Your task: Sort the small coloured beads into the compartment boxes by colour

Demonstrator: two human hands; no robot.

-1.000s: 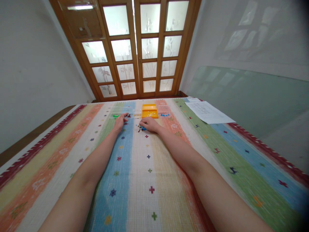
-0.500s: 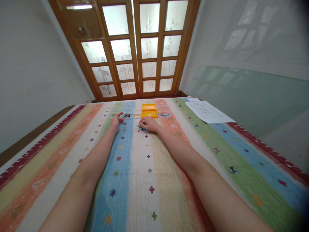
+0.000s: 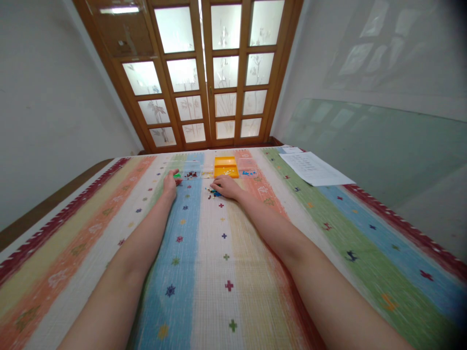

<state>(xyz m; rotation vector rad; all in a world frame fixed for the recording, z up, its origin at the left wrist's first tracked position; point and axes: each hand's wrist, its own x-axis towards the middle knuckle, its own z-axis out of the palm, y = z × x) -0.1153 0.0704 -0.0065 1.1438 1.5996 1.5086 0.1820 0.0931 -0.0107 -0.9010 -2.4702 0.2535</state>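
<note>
Across the far part of the table, my left hand (image 3: 170, 184) is at the left clear box, right beside small green pieces (image 3: 177, 175). Its thumb and fingers are apart, and nothing shows between them. My right hand (image 3: 226, 186) rests low over a small pile of mixed blue, dark and pale pieces (image 3: 213, 193). Its fingers are bent together at the pile's edge; whatever they hold is too small to make out. Just beyond it stands an open orange box (image 3: 226, 162) with small white pieces (image 3: 228, 172) in it.
Dark red-brown pieces (image 3: 190, 174) and pale yellow pieces (image 3: 207, 174) lie in clear boxes between the hands. Blue pieces (image 3: 249, 173) are in a clear box on the right. Printed paper sheets (image 3: 315, 168) lie on the striped tablecloth (image 3: 213, 272).
My left hand has shifted slightly left and lowered, uncovering more of the green pieces. My right hand has hardly moved.
</note>
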